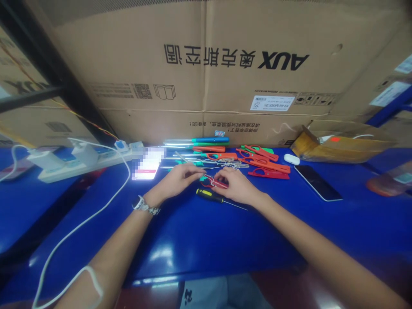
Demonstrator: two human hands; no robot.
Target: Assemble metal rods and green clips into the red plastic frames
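Observation:
My left hand (180, 178) is closed, with a thin metal tube (180, 157) slanting up from behind its fingers. My right hand (236, 184) pinches a red lighter handle (220, 184), its loop and a green tip turned towards the left hand. Thin wire shows between the two hands. Just below them lies a screwdriver (209, 195) with a black and yellow handle. Behind the hands are several long-nosed lighters, among them a blue one (212, 140) and an orange-red one (217, 156). Loose red handle shells (268, 173) and small clear-and-metal parts (236, 163) lie to the right.
A lit phone (149, 163) and a white power strip (58, 171) with cables are at left. At right lie a dark phone (317, 182), a white earbud case (291, 159), an open carton (347, 143) and a blurred bottle (391, 178). A large cardboard box (206, 86) walls off the blue table's (180, 240) back.

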